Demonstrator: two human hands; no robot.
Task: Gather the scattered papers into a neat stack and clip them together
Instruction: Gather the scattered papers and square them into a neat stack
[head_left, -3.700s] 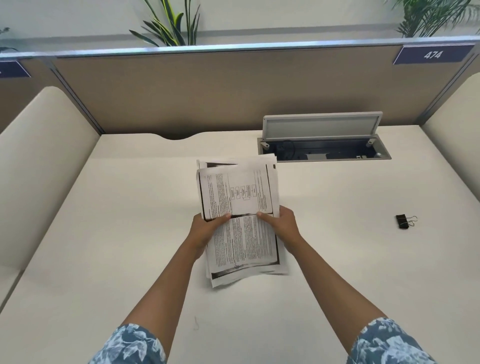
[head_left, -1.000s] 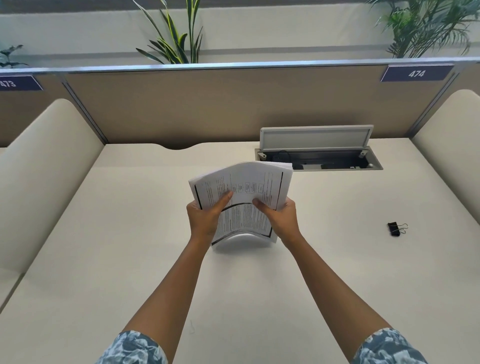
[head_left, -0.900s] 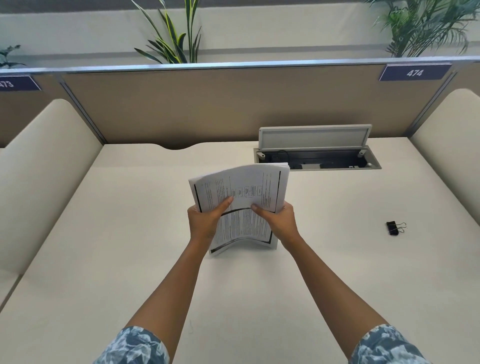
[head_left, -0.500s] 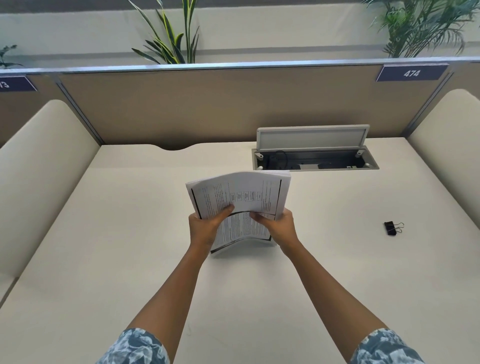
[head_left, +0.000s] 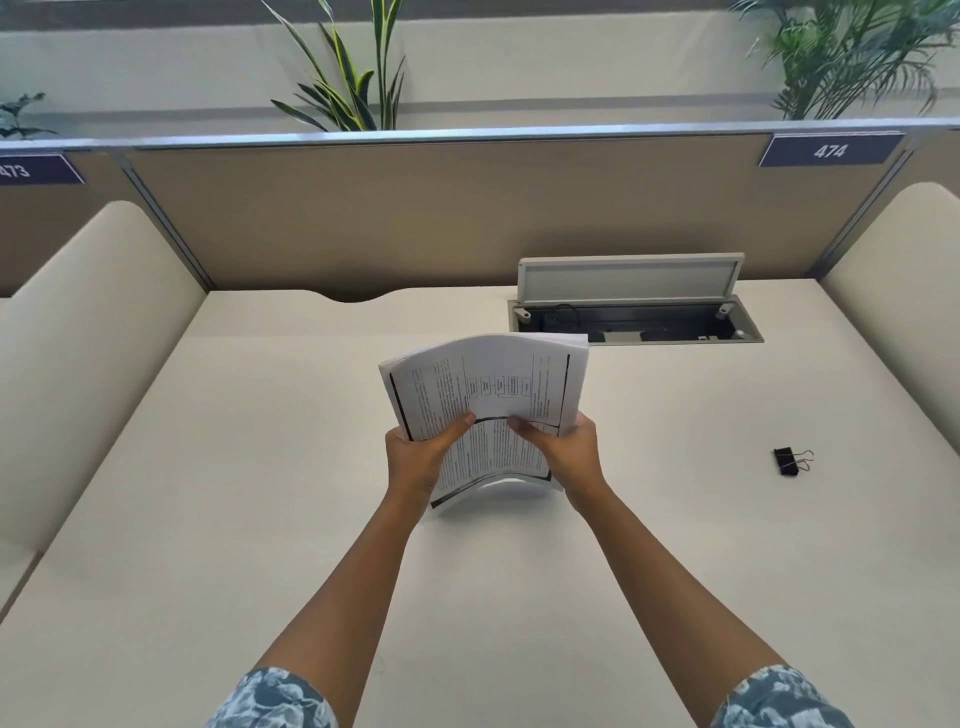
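Note:
A stack of printed papers (head_left: 488, 400) stands on its lower edge on the cream desk (head_left: 260, 519), bowed and leaning away from me. My left hand (head_left: 423, 457) grips its left side, thumb across the front page. My right hand (head_left: 566, 452) grips the right side the same way. A black binder clip (head_left: 789, 461) with wire handles lies on the desk far to the right, apart from both hands.
An open cable box (head_left: 634, 322) with a raised lid is sunk into the desk behind the papers. A tan partition (head_left: 415, 208) closes the back. Cream padded dividers (head_left: 78, 338) rise at left and right.
The papers were lying flat in my hands; they now stand upright on their lower edge, squared up and bowed. In the last second they have barely shifted.

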